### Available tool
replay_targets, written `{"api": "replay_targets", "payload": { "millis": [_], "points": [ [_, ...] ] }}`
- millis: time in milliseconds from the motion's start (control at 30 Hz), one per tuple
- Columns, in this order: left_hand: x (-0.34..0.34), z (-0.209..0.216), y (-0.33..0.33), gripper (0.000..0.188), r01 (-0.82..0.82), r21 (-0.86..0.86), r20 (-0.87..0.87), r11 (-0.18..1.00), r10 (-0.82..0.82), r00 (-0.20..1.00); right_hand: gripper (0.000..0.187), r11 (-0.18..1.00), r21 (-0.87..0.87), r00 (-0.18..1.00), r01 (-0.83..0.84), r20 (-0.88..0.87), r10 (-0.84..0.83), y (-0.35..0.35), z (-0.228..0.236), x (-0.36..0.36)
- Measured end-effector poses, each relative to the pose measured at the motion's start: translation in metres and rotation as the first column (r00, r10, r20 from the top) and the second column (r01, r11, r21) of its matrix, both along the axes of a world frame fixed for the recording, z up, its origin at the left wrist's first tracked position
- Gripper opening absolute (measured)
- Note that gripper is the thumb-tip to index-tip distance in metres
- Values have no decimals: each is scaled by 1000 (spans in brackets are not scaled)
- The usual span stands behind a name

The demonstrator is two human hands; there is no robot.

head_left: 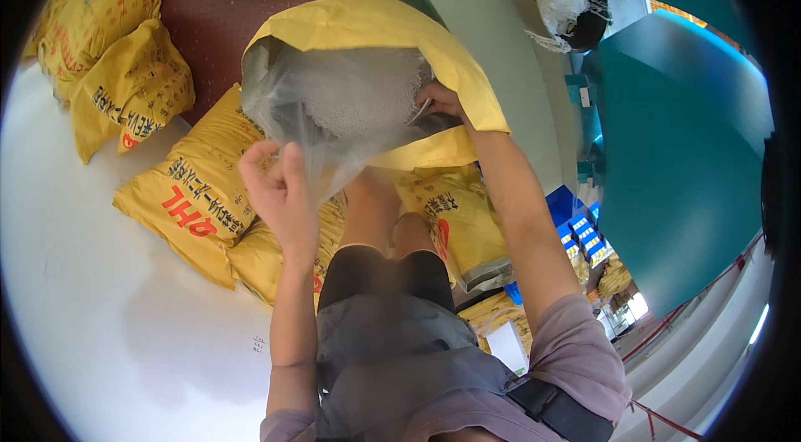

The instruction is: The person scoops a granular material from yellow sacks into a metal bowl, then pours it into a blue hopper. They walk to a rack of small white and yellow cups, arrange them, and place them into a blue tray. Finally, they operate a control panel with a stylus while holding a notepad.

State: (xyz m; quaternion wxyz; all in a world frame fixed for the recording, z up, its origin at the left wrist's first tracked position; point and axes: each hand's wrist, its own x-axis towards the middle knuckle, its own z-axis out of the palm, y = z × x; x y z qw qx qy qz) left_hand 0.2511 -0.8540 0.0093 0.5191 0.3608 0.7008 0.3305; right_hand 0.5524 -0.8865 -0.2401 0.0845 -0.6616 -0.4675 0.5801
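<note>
A large yellow sack [367, 21] gapes wide in front of me, its mouth facing up. Small whitish pellets [355, 108] show inside through a clear plastic liner [292, 121]. At the sack's near left side, my left hand [279, 192] pinches the liner's edge between thumb and fingers and draws it taut. My right hand [442, 100] reaches inside the right rim, above the pellets. Its fingers are closed at a thin pale edge, which could be liner or a tool; I cannot tell which.
Filled yellow sacks lie left of my legs [192, 183], at the far left [129, 92] and by my right knee [455, 213]. Teal machine panels [676, 158] rise on the right. A dark round opening with white stringy plastic [563, 4] sits at the upper right.
</note>
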Motion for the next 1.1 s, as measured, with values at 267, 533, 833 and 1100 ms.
{"api": "replay_targets", "payload": {
  "millis": [267,533,833,1100],
  "points": [
    [-12,11,-2,45,76,-33,-18,997,-76,997,29,677,-581,700,451,-240,-673,12,31,2],
    [-20,9,-14,44,66,-44,-63,997,-69,996,45,675,-657,641,337,-365,-675,19,126,-20],
    [-41,10,-17,50,298,-98,-185,949,-312,932,43,626,-546,467,557,-418,-779,-68,255,-11],
    [58,61,19,48,699,477,-682,532,-278,677,15,298,-366,132,881,-415,-900,-182,450,5]
  ]
}}
